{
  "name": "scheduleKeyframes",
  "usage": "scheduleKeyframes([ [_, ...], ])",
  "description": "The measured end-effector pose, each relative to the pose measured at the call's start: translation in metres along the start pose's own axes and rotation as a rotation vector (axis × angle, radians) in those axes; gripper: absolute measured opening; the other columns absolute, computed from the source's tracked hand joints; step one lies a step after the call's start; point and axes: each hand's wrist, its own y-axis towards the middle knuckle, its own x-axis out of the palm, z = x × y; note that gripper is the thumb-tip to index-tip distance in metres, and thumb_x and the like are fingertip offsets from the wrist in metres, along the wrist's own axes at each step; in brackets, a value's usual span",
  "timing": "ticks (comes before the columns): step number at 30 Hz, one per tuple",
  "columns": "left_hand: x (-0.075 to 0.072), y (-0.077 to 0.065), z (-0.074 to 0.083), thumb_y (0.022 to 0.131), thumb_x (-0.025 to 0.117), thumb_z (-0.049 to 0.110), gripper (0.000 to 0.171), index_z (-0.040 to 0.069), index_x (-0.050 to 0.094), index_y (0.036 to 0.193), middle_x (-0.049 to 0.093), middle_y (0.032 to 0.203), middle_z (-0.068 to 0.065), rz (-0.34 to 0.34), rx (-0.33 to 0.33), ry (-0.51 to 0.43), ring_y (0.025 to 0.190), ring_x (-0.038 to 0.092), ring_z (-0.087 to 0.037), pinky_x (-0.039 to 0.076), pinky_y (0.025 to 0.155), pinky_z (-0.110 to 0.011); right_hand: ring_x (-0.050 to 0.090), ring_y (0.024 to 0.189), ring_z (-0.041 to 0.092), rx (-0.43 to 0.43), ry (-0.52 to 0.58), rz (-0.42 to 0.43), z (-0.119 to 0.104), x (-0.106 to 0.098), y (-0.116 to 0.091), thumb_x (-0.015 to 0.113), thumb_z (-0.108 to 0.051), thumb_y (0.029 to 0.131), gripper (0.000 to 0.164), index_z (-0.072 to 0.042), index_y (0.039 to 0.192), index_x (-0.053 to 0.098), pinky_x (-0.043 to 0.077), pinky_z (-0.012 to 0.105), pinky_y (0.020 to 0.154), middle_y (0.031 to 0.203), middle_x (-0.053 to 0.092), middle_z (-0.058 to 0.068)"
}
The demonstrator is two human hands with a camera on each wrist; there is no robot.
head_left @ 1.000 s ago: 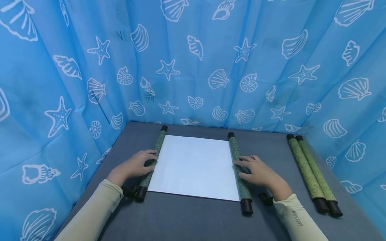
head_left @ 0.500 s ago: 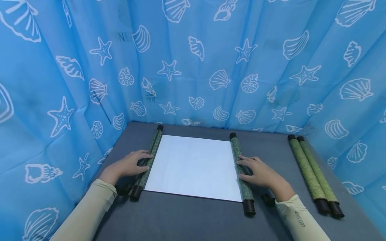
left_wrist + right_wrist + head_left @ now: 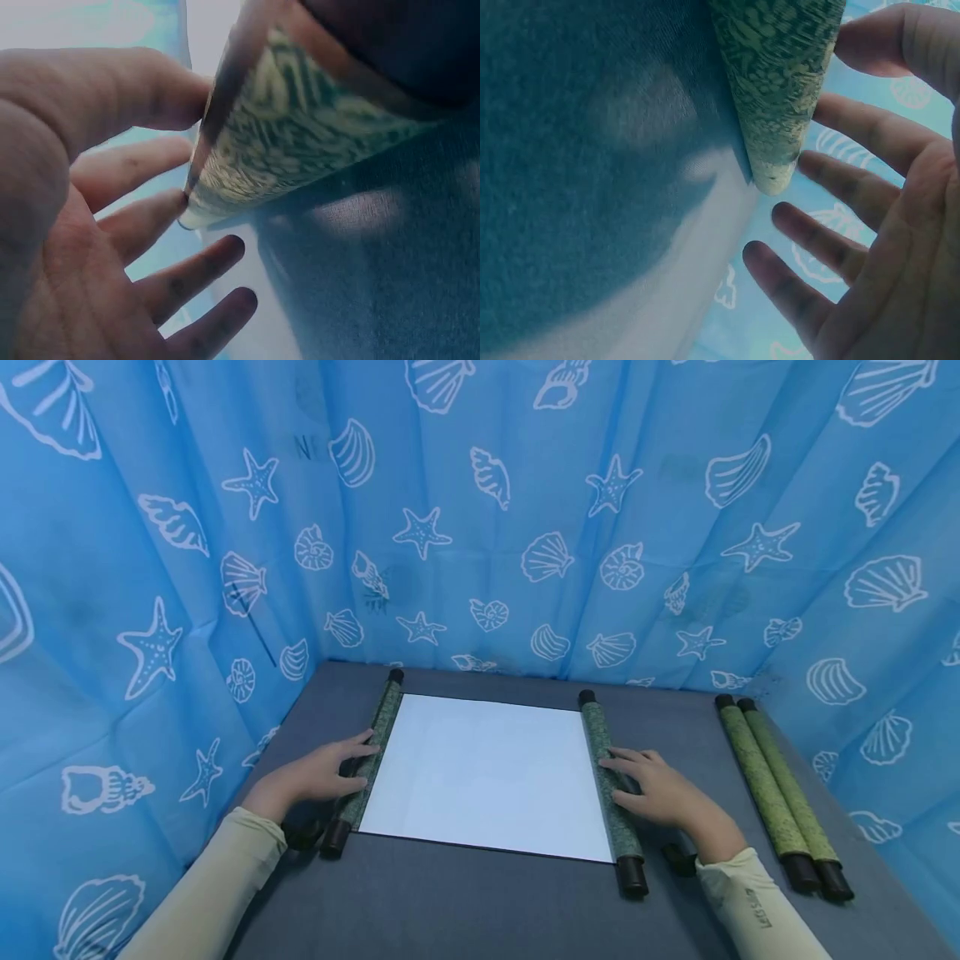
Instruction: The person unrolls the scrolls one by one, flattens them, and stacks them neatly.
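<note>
A hanging scroll lies partly unrolled on the grey table, its blank white sheet (image 3: pixel 487 777) between two green patterned rolls with dark end knobs. My left hand (image 3: pixel 318 774) touches the left roll (image 3: pixel 386 714) from above with thumb and fingertips. In the left wrist view, the thumb and two fingers meet that roll (image 3: pixel 277 135), while the other two extend past it. Across the sheet, my right hand (image 3: pixel 663 789) rests its fingertips on the right roll (image 3: pixel 596 722). Its fingers are spread and nearly straight beside the roll (image 3: pixel 780 82) in the right wrist view.
Two more rolled scrolls, one (image 3: pixel 757 781) beside the other (image 3: pixel 789 789), lie near the table's right side. A blue curtain (image 3: pixel 480 552) with white shells and starfish hangs behind and along both sides of the table (image 3: pixel 450 902).
The left hand and left roll have shifted left, mostly in the first half second. The right hand and right roll have moved right. More white sheet shows between the rolls.
</note>
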Motion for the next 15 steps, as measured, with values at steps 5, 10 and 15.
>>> scheduleKeyframes([
  [5, -0.0036, -0.0017, -0.0039, 0.103, 0.059, 0.010, 0.060, 0.002, 0.045, 0.160, 0.021, 0.173, -0.028, 0.030, -0.017, 0.026, 0.155, 0.027, -0.057, 0.042, 0.095, -0.057, 0.043, 0.143, 0.053, -0.007, 0.011, -0.011, -0.0041, 0.0018, 0.0012, 0.074, -0.034, 0.100, 0.060, -0.004, 0.150, 0.060, 0.046, 0.072, 0.105, 0.166, 0.042, 0.023],
  [10, -0.0053, -0.0039, -0.0041, 0.099, 0.058, 0.003, 0.055, -0.002, 0.053, 0.153, 0.024, 0.172, -0.029, 0.036, 0.058, 0.043, 0.157, 0.025, -0.056, 0.045, 0.084, -0.047, 0.041, 0.145, 0.053, -0.007, -0.002, -0.011, -0.0022, 0.0057, 0.0019, 0.073, -0.031, 0.101, 0.057, -0.005, 0.151, 0.060, 0.045, 0.073, 0.106, 0.166, 0.043, 0.021],
  [15, -0.0054, -0.0044, -0.0036, 0.100, 0.053, -0.001, 0.048, -0.003, 0.060, 0.147, 0.029, 0.171, -0.028, 0.020, 0.096, 0.038, 0.156, 0.027, -0.056, 0.044, 0.081, -0.044, 0.037, 0.147, 0.054, -0.014, -0.044, 0.004, -0.0006, 0.0075, 0.0022, 0.065, -0.024, 0.103, 0.046, -0.013, 0.147, 0.065, 0.042, 0.076, 0.107, 0.170, 0.038, 0.017],
])
